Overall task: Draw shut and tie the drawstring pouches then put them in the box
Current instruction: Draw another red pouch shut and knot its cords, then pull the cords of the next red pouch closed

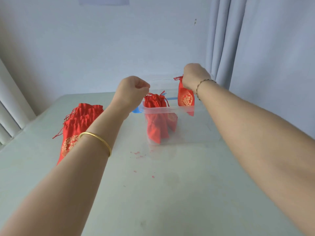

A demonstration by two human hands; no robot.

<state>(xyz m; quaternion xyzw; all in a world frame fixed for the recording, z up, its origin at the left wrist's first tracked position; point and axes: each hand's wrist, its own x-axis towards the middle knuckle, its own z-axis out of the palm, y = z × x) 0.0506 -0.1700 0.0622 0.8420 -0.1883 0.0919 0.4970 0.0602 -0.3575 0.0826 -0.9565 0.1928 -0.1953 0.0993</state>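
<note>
Right hand (192,77) grips a red pouch (185,97) over the clear box (170,109) holding tied pouches (156,114); left hand (133,89) clenched.

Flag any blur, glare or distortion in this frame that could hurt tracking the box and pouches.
Head view: wide-angle stretch swells both forearms toward the lower corners; light is soft and bluish, shadows faint, no hard glare; the clear box nearly vanishes against the table, only its rim reads; the held pouch and right hand look slightly soft.
</note>
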